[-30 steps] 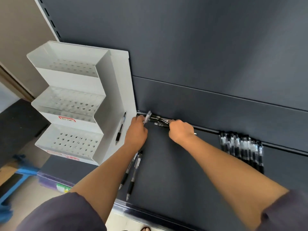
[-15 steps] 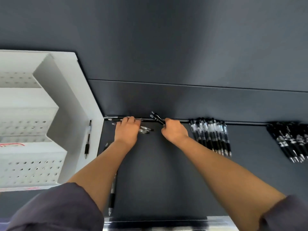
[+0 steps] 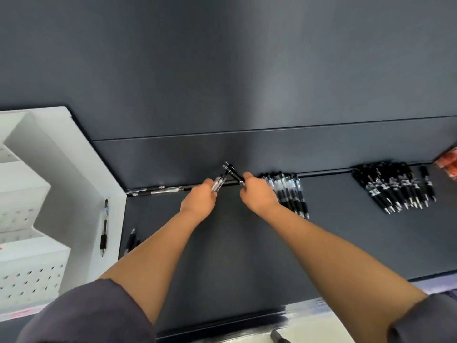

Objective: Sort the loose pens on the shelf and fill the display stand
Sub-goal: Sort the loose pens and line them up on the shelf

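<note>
My left hand (image 3: pixel 199 201) grips a few clear-barrelled pens (image 3: pixel 218 184) near the back of the dark shelf (image 3: pixel 222 268). My right hand (image 3: pixel 258 196) grips black pens (image 3: pixel 233 174) whose ends stick up and to the left. The two bunches almost meet between my hands. A sorted pile of clear-and-black pens (image 3: pixel 289 191) lies just right of my right hand. A second pile of black pens (image 3: pixel 395 189) lies farther right. Loose pens (image 3: pixel 158 190) lie along the back edge at the left. The white tiered display stand (image 3: pixel 32 219) stands at the left, with one pen (image 3: pixel 104 227) on its side panel.
Two more pens (image 3: pixel 131 240) lie on the shelf beside the stand, partly hidden by my left forearm. Something red (image 3: pixel 448 163) sits at the far right edge. The shelf's front edge (image 3: pixel 222 325) runs along the bottom. A dark back panel rises behind.
The view has swung right, bringing the second black pile and the red item into sight. My left hand has lifted clear pens off the shelf, and both hands have moved right.
</note>
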`<control>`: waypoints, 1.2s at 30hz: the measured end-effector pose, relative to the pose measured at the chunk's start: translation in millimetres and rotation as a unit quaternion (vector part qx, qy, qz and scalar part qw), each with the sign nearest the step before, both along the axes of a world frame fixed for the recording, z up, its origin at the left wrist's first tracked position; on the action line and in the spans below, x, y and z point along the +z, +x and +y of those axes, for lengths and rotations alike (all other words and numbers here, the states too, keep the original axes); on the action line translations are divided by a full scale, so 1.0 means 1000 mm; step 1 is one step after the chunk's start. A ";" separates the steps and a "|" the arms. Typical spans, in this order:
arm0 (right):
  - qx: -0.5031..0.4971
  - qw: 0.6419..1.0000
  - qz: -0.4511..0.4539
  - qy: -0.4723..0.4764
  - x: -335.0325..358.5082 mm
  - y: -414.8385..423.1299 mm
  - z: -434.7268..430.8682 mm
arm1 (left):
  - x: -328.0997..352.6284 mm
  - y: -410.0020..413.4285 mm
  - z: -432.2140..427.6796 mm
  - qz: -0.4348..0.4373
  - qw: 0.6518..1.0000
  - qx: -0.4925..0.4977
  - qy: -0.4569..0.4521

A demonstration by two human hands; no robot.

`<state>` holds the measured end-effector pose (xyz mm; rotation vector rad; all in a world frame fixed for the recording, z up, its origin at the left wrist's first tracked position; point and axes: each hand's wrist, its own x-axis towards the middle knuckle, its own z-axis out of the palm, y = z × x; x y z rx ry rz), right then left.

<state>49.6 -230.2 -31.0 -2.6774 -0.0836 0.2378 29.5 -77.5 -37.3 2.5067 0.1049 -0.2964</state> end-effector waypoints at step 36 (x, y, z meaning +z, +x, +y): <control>-0.045 0.992 0.092 0.079 -0.012 0.042 -0.257 | -0.007 0.042 -0.252 -0.008 0.947 -0.084 0.309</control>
